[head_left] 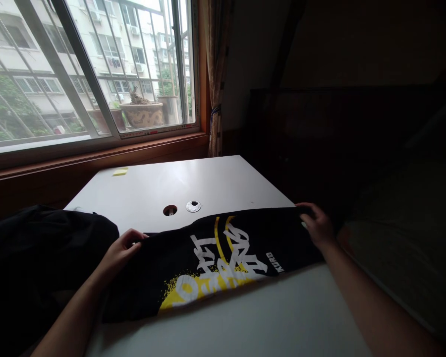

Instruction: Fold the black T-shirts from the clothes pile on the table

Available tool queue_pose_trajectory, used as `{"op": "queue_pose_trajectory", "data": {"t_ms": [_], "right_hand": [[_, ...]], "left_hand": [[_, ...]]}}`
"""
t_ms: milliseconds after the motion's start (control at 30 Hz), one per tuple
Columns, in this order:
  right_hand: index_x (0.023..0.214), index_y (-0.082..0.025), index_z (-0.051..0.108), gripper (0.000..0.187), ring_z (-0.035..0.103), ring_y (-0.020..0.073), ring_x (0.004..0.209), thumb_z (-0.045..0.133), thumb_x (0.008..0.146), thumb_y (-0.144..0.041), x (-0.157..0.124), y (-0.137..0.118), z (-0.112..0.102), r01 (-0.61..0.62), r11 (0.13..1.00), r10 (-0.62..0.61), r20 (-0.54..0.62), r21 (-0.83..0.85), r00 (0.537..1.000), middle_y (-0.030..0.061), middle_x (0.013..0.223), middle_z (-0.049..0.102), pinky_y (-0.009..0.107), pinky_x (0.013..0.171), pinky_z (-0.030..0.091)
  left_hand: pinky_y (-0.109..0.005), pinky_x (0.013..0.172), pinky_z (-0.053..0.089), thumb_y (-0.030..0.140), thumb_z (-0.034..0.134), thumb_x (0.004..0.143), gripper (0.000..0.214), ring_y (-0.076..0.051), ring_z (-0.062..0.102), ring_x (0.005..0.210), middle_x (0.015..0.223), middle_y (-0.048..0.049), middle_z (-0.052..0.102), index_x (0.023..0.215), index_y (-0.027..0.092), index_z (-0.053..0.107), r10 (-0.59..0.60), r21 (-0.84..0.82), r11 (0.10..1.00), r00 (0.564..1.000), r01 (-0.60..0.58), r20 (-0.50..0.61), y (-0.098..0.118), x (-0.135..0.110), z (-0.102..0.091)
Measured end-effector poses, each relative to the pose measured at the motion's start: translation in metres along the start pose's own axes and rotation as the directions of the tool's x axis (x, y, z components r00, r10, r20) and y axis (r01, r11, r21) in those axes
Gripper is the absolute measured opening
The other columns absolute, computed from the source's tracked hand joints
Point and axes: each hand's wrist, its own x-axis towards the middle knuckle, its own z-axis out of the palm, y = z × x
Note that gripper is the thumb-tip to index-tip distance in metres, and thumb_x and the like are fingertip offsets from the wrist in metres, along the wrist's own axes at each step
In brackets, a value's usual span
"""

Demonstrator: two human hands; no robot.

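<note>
A black T-shirt (pixel 245 255) with white lettering and a yellow print lies folded into a long strip across the white table (pixel 208 183). Its far edge is pinched near the left end by my left hand (pixel 123 248), thumb and fingers closed on the cloth. At the right end, my right hand (pixel 317 223) grips the far corner between thumb and fingers. The strip slants slightly, its right end farther from me. What lies inside the fold is hidden.
Dark cloth (pixel 48 258) is heaped at the left. Two round holes, one with a metal-coloured ring (pixel 194 206), pierce the tabletop. A yellow sticky note (pixel 120 171) lies near its far left corner. Behind stand a barred window (pixel 96 74) and a curtain (pixel 216 74).
</note>
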Motion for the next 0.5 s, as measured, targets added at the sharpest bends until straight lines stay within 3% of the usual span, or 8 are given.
{"op": "queue_pose_trajectory", "data": {"t_ms": [133, 267, 400, 500], "right_hand": [[0.088, -0.027, 0.068, 0.019, 0.062, 0.0228, 0.084, 0.057, 0.073, -0.028, -0.008, -0.006, -0.014, -0.017, 1.000, 0.018, 0.043, -0.022, 0.999, -0.0011, 0.086, 0.066, 0.034, 0.079, 0.049], [0.078, -0.027, 0.063, 0.009, 0.062, 0.0249, 0.091, 0.054, 0.074, -0.028, -0.010, -0.016, -0.018, 0.035, 0.999, -0.039, 0.095, 0.037, 0.995, -0.0006, 0.087, 0.066, 0.036, 0.089, 0.048], [0.078, -0.028, 0.064, 0.010, 0.063, 0.0274, 0.090, 0.056, 0.075, -0.031, -0.013, -0.016, -0.021, -0.019, 1.000, 0.015, 0.145, 0.024, 0.989, 0.0006, 0.085, 0.067, 0.038, 0.085, 0.050], [0.088, -0.028, 0.067, 0.016, 0.065, 0.0266, 0.085, 0.060, 0.076, -0.033, -0.012, -0.008, -0.019, -0.110, 0.994, 0.108, 0.115, 0.008, 0.987, 0.0004, 0.084, 0.068, 0.036, 0.078, 0.051]], "left_hand": [[-0.040, 0.080, 0.056, 0.062, 0.072, 0.074, 0.044, -0.032, 0.067, 0.095, 0.098, -0.0076, 0.072, 0.092, 0.022, 0.067, -0.010, 0.015, 1.000, 1.000, 0.010, -0.016, -0.005, 0.002, 0.000], [-0.040, 0.079, 0.057, 0.063, 0.073, 0.075, 0.044, -0.032, 0.067, 0.096, 0.102, -0.0088, 0.072, 0.092, 0.022, 0.067, -0.010, 0.005, 1.000, 1.000, 0.010, 0.007, -0.009, 0.001, -0.002], [-0.041, 0.078, 0.059, 0.065, 0.073, 0.072, 0.047, -0.034, 0.067, 0.096, 0.103, -0.0091, 0.072, 0.091, 0.022, 0.067, -0.039, 0.013, 0.999, 0.999, 0.039, 0.004, -0.006, 0.000, -0.002], [-0.040, 0.076, 0.059, 0.068, 0.072, 0.072, 0.050, -0.033, 0.068, 0.093, 0.099, -0.0082, 0.072, 0.093, 0.022, 0.068, -0.059, 0.027, 0.998, 0.998, 0.060, -0.011, -0.004, 0.000, -0.001]]}}
